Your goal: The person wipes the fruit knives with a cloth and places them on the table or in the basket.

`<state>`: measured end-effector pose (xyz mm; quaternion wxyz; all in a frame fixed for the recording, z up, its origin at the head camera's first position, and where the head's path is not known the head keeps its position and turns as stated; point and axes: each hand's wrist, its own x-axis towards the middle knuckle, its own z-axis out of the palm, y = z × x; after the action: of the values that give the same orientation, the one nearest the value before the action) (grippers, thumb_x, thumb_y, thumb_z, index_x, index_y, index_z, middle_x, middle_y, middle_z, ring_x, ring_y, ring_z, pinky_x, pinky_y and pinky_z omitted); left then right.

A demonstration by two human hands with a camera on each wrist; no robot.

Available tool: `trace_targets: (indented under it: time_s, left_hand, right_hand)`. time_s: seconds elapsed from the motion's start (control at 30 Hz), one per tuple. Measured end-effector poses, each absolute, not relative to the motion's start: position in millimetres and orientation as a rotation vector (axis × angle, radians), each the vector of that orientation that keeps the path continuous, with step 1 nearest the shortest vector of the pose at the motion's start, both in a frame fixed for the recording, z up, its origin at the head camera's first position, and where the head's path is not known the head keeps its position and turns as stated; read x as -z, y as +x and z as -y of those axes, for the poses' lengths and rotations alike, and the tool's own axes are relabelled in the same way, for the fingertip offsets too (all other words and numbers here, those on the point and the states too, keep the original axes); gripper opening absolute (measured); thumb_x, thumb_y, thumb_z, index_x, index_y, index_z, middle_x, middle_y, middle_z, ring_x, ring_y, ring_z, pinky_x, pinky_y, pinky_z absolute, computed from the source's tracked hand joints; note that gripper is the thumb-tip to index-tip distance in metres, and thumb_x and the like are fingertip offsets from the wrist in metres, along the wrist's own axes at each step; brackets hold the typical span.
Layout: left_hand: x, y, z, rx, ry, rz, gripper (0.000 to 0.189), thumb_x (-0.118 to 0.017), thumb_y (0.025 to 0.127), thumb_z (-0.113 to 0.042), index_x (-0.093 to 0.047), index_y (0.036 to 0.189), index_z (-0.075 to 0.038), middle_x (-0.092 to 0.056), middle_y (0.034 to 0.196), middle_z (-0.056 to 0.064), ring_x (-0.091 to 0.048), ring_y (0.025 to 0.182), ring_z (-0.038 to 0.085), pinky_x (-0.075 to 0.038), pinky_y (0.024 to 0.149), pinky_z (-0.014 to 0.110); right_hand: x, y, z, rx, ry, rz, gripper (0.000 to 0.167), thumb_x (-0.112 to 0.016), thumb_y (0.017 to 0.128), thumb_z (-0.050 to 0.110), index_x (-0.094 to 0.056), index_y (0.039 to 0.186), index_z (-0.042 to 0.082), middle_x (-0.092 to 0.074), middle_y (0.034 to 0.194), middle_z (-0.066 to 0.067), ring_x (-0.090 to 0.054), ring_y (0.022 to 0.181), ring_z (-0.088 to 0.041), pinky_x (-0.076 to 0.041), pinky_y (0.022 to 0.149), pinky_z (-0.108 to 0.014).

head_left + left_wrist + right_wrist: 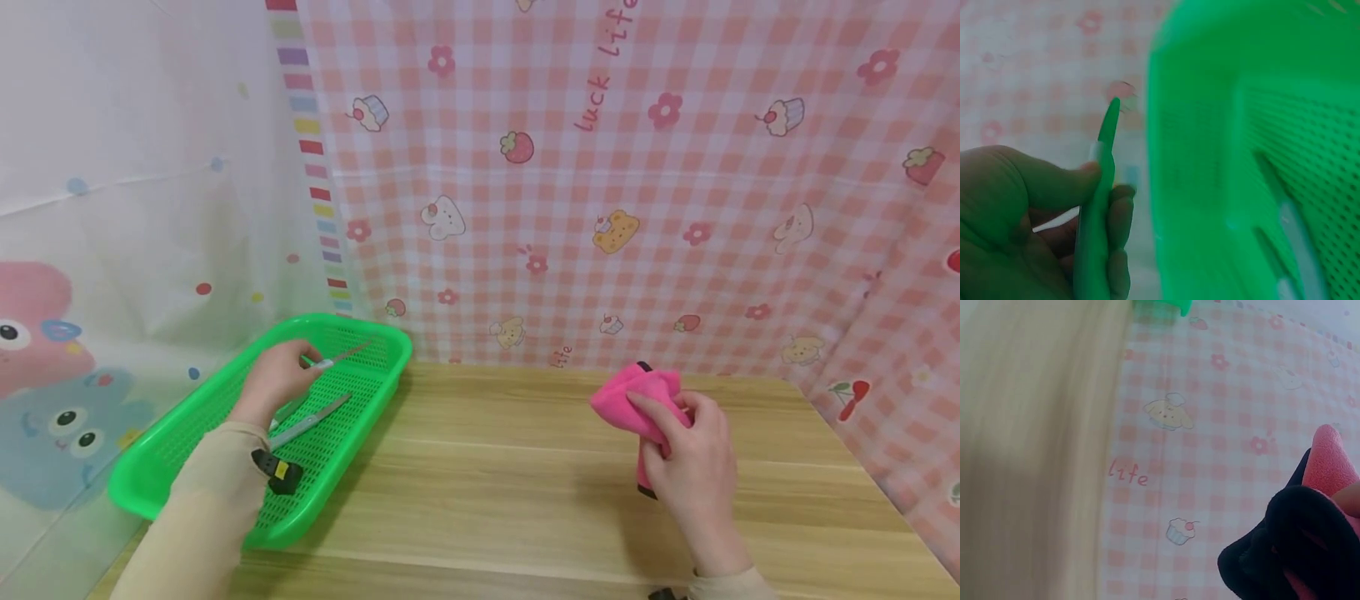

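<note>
My left hand (pixel 279 379) grips a small knife (pixel 1092 244) by its pale handle, above the green basket (pixel 395 379). Its blade points away to the right in the head view. In the left wrist view, thumb and fingers wrap the handle. Two more knives lie on the basket floor; the nearer knife (pixel 309 422) shows best, while my left wrist partly covers the other. Over the table's right side, my right hand (pixel 699 458) holds a bunched pink cloth (pixel 619 403) with black edging. The right wrist view shows the cloth's dark side (pixel 1260 556) as well.
The basket stands at the left of the wooden table (pixel 480 492), close to a white printed curtain (pixel 150 208). A pink checked curtain (pixel 555 183) hangs along the back and right edges. A black wrist strap (pixel 277 472) sits on my left wrist.
</note>
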<state>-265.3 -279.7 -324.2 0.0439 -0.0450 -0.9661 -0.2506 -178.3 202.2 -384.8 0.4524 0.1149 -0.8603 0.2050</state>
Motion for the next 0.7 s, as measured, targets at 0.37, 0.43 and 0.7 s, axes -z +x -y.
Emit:
trace_targets:
  time_s: [0.37, 0.43, 0.7]
  left_hand:
    - [355, -279, 298, 0.703, -0.219, 3.099, 0.024, -0.064, 0.092, -0.010, -0.063, 0.108, 0.008, -0.062, 0.112, 0.028, -0.057, 0.102, 0.045, -0.049, 0.082, 0.055]
    - [359, -280, 300, 0.679, -0.242, 3.125, 0.023, -0.064, 0.090, -0.009, -0.064, 0.106, 0.007, -0.062, 0.113, 0.029, -0.057, 0.104, 0.046, -0.050, 0.081, 0.055]
    - [377, -281, 300, 0.660, -0.238, 3.233, 0.013, -0.071, 0.083, -0.005, -0.068, 0.095, 0.000, -0.062, 0.107, 0.023, -0.057, 0.097, 0.040, -0.051, 0.074, 0.048]
  right_hand:
    - [400, -182, -222, -0.473, 0.342, 2.142, 0.052, -0.072, 0.064, -0.011, -0.075, 0.107, 0.018, -0.055, 0.102, -0.024, -0.051, 0.087, -0.039, -0.043, 0.060, -0.048]
    - [401, -182, -225, -0.467, 0.334, 2.150, 0.052, -0.072, 0.063, -0.011, -0.075, 0.107, 0.018, -0.056, 0.103, -0.024, -0.052, 0.086, -0.039, -0.043, 0.059, -0.048]
    - [402, -182, -235, -0.462, 0.324, 2.177, 0.053, -0.075, 0.063, -0.012, -0.075, 0.107, 0.017, -0.055, 0.105, -0.025, -0.052, 0.086, -0.041, -0.042, 0.060, -0.050]
